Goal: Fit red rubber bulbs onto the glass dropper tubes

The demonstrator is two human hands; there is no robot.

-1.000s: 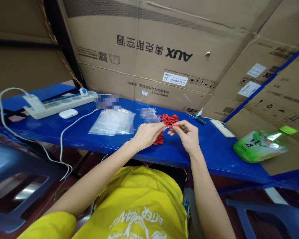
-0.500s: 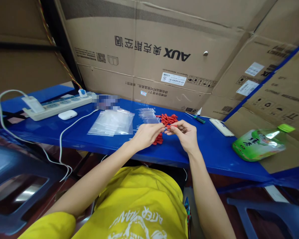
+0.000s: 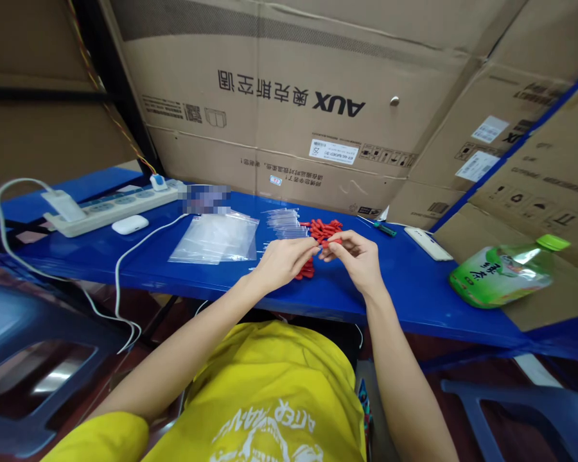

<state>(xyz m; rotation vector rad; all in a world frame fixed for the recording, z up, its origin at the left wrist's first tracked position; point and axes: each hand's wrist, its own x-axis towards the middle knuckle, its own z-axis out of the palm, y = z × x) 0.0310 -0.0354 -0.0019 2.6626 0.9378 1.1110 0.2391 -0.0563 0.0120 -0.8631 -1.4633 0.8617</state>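
My right hand [image 3: 359, 258] is closed in a pinch on a small red piece [image 3: 334, 242] with a smooth, handle-like look. My left hand [image 3: 285, 262] meets it fingertip to fingertip, also pinched; what lies between its fingers is too small to make out. Just beyond the hands lies a pile of similar red pieces [image 3: 325, 227], and more red pieces [image 3: 307, 270] show under my left fingers. A row of thin, clear rods [image 3: 286, 222] lies behind my left hand, partly covered by it. Flat clear plastic bags [image 3: 214, 237] rest to the left.
On the blue table [image 3: 399, 289] lie a green-handled screwdriver [image 3: 384, 228], a white phone-like slab [image 3: 428, 244] and a green-labelled bottle [image 3: 503, 276] at right. A power strip [image 3: 118, 205], white case [image 3: 130, 224] and cables are at left. Cardboard [image 3: 289, 77] walls the back.
The view has shifted very slightly. Both hands keep their pinch at nearly the same spot, with the red piece still in my right fingers.
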